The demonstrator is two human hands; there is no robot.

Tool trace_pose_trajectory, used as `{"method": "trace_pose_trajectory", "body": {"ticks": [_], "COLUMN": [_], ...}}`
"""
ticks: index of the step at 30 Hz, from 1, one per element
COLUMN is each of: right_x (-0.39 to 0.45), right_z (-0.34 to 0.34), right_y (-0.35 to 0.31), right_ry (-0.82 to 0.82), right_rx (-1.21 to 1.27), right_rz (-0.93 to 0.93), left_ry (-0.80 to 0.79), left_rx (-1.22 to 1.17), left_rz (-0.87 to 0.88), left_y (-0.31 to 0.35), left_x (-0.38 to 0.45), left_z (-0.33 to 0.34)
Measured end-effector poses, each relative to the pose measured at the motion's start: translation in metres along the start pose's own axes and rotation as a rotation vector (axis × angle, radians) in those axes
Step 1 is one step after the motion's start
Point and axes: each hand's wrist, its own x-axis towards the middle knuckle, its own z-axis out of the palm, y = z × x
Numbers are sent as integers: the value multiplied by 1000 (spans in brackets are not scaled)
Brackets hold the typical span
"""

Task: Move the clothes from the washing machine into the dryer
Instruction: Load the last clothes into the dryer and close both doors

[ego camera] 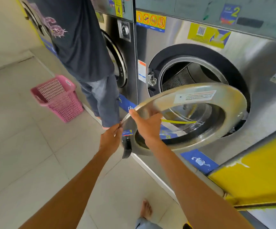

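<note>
My right hand [148, 125] grips the rim of the half-open door [191, 116], my left hand [112, 135] pinches its edge beside the handle [127, 147], the drum [188, 76] beyond both.

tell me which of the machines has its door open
The machine marked 2, on the right: its round door is swung out, held by both hands. The machine marked 4 is shut.
</note>
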Motion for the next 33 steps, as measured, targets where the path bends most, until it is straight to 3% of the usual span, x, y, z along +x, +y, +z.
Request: {"method": "trace_pose_trajectory", "body": {"ticks": [3, 6, 10, 18, 25, 33], "right_x": [26, 51, 79, 147, 219, 278], "right_z": [21, 35, 48, 59, 73, 82], "right_y": [-9, -15, -21, -16, -24, -56], "right_ry": [48, 47, 30, -35, 111, 286], "right_rx": [-41, -51, -46, -160, -232, -263], "right_rz": [-21, 10, 28, -122, -83, -1], "left_ry": [-19, -256, -260, -398, -510, -614], "left_rx": [-18, 27, -205, -237, -200, 10], "left_rz": [69, -15, 38, -81, 19, 142], "left_y": [10, 29, 29, 48, 51, 133], "left_x": [36, 69, 105, 193, 301, 354], "left_z": [-3, -4, -4, 4, 41, 24]}}
